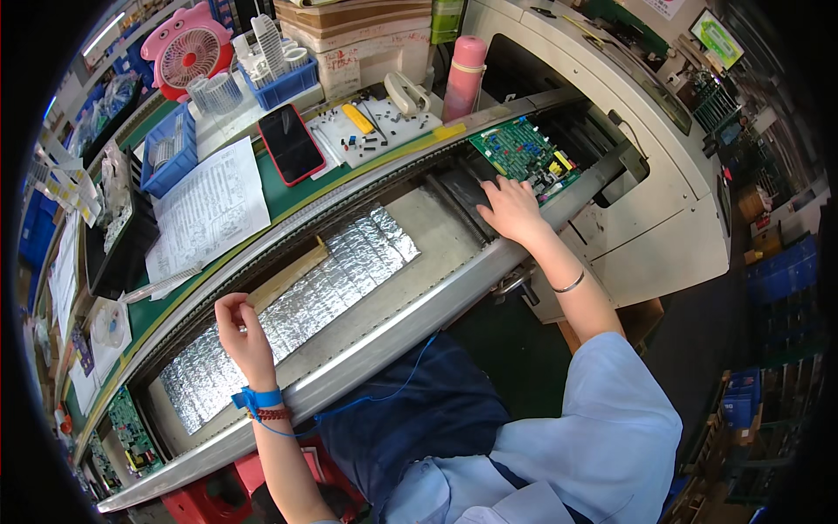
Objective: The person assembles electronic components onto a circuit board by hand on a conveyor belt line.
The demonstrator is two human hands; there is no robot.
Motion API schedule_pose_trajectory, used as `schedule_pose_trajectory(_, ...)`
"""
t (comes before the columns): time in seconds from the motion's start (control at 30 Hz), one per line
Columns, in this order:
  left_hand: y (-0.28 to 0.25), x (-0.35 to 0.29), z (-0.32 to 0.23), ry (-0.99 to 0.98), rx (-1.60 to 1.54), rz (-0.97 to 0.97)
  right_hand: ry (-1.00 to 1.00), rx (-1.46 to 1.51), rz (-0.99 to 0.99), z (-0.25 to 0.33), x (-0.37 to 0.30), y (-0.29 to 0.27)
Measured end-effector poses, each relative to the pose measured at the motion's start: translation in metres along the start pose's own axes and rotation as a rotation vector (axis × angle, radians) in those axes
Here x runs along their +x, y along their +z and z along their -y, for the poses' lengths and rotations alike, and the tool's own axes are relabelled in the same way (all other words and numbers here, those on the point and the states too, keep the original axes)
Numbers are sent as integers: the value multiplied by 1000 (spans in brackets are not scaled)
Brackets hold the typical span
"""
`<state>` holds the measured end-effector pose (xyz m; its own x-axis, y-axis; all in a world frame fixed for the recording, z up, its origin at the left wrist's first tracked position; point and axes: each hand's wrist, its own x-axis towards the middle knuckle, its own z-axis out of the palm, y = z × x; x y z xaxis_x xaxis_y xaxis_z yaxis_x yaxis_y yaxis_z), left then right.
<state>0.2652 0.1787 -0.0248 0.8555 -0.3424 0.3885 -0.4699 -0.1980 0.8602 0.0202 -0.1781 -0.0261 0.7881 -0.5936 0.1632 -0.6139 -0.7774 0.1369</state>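
two hands: right hand (511, 210) spread flat on one green circuit board (524, 157); left hand (240, 327) loosely curled, pinching nothing, above foil sheet (297, 306).

A green circuit board (525, 157), studded with small yellow and black components, lies flat on the conveyor beside the machine's opening.
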Motion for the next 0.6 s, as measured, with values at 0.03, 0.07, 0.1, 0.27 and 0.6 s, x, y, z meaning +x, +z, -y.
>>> schedule_pose_trajectory(0.03,0,0,-1,0,0,0,6,-2,1,0,-1,-2)
schedule_pose_trajectory(0.07,-1,0,-1,4,12,-1,6,-2,2,0,-1,-5)
schedule_pose_trajectory(0.1,-1,0,-1,8,25,-1,32,15,69,1,-1,-11)
schedule_pose_trajectory(0.27,0,0,0,-1,21,4,60,15,122,-1,-3,-11)
schedule_pose_trajectory(0.6,-1,0,1,-14,29,-2,41,-19,-52,-11,-6,3)
